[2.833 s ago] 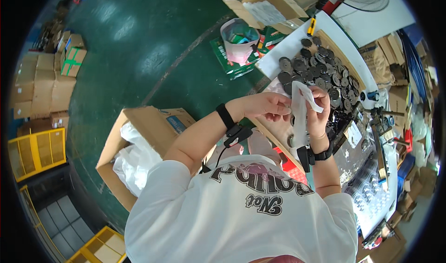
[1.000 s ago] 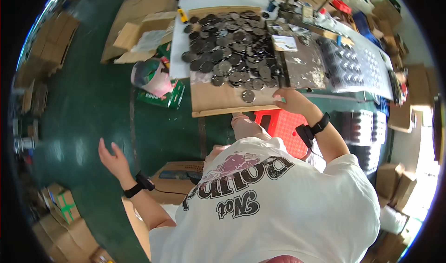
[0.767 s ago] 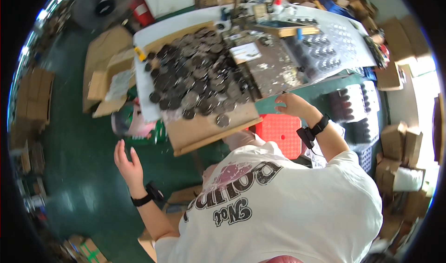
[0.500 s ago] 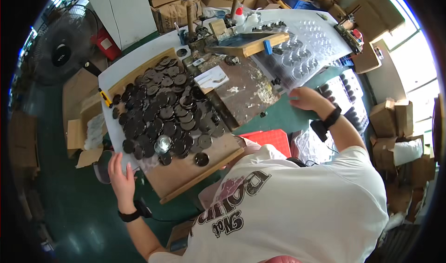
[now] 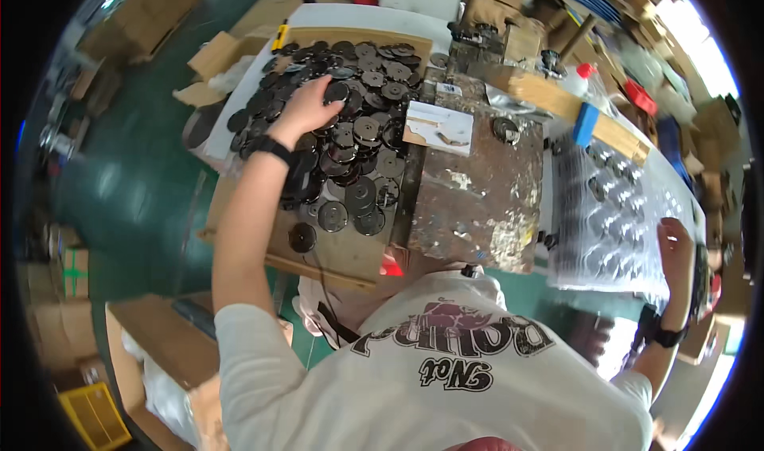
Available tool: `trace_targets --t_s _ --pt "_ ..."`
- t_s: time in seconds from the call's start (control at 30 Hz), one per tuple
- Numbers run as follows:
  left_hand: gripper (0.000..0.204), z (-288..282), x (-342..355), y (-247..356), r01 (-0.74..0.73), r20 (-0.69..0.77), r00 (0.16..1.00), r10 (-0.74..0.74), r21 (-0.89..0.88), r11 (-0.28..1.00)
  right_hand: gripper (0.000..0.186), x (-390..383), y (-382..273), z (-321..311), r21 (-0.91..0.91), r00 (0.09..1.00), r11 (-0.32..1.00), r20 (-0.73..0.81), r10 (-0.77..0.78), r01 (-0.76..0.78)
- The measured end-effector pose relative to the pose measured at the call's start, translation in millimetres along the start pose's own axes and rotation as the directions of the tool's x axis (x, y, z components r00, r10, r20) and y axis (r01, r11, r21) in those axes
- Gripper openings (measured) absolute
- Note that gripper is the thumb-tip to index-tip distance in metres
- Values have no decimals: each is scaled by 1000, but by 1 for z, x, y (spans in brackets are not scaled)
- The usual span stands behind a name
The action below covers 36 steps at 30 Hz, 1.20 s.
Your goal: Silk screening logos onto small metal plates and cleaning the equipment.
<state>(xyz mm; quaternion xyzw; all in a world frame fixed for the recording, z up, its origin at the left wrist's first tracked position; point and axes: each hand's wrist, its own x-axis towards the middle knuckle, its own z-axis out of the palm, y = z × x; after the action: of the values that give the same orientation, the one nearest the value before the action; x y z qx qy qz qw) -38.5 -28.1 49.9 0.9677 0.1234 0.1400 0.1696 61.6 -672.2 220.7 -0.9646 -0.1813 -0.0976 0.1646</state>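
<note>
Here, the left hand (image 5: 306,110) reaches over the heap of dark discs (image 5: 367,128), left of the stained brown plate (image 5: 477,200), which serves as the landmark. Its thumb stands apart from its fingers, and one black disc (image 5: 337,93) lies right at the gap; whether the hand has hold of that disc cannot be told. The heap spreads around the hand on all sides, its nearest discs close to the plate's left edge. Toward the person, left of the plate's lower part, a single disc (image 5: 302,238) lies a little apart on the brown board (image 5: 354,252) that carries the heap.

The right hand (image 5: 675,248) is well to the right of the plate, at the outer edge of a clear plastic sheet of moulded pockets (image 5: 569,248); its fingers are loosely bent and blurred, so any hold cannot be made out.

On the plate's upper left corner rests a pale card (image 5: 439,127), with another disc (image 5: 505,130) to its right. A wooden bar (image 5: 549,94) with a blue clip (image 5: 586,124) slants beyond the plate's upper right corner. A yellow cutter (image 5: 280,37) lies far to the plate's upper left.
</note>
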Motion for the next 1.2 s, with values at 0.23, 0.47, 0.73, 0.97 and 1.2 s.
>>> trace_targets --t_s 0.23,0.47,0.73,0.97,1.2 --pt "65 36 10 12 272 97 947 -306 268 924 22 15 42 -16 28 986 987 -57 -154 156" --pt "60 18 10 13 157 220 957 -191 166 974 24 -14 90 -8 106 998 994 -45 42 -37" --pt "38 3 4 10 147 92 987 -129 -236 960 22 -18 64 4 110 991 993 -132 -31 46" --pt "29 1 22 128 82 254 960 116 -653 753 19 2 -1 15 189 993 975 -27 -116 119" --pt "26 65 65 157 -116 350 878 326 -504 856 18 15 -63 24 208 976 955 11 -220 213"
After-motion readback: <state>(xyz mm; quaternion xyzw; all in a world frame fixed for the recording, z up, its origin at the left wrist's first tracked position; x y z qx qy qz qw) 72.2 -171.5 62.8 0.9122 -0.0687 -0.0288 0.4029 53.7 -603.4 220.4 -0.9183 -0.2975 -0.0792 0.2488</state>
